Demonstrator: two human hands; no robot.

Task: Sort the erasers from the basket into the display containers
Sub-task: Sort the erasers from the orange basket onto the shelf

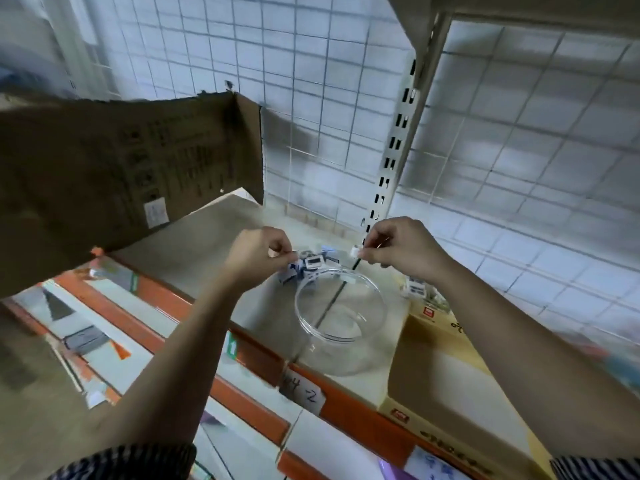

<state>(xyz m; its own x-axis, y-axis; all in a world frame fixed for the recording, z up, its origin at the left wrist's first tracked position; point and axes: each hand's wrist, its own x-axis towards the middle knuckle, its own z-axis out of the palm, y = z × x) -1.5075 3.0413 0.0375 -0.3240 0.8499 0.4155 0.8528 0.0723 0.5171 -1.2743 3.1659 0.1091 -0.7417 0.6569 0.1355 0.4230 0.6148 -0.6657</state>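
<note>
- The right hand (398,251) pinches a small white eraser (354,252) between thumb and forefinger, with the other fingers curled, above the far rim of the bowl (301,306).
- The left hand (258,258) is curled with thumb and forefinger pressed together. The blur hides whether it holds anything.
- A pile (308,266) of wrapped erasers lies just beyond the bowl, between the two hands. I cannot tell whether it sits on the shelf (214,237) or in something clear.
- The bowl looks empty, so sorting into it seems barely begun.
- A few more packs (415,288) sit to the right, at the far end of the box (433,344).
- No basket is visible. Most of the pile is probably left to sort.
</note>
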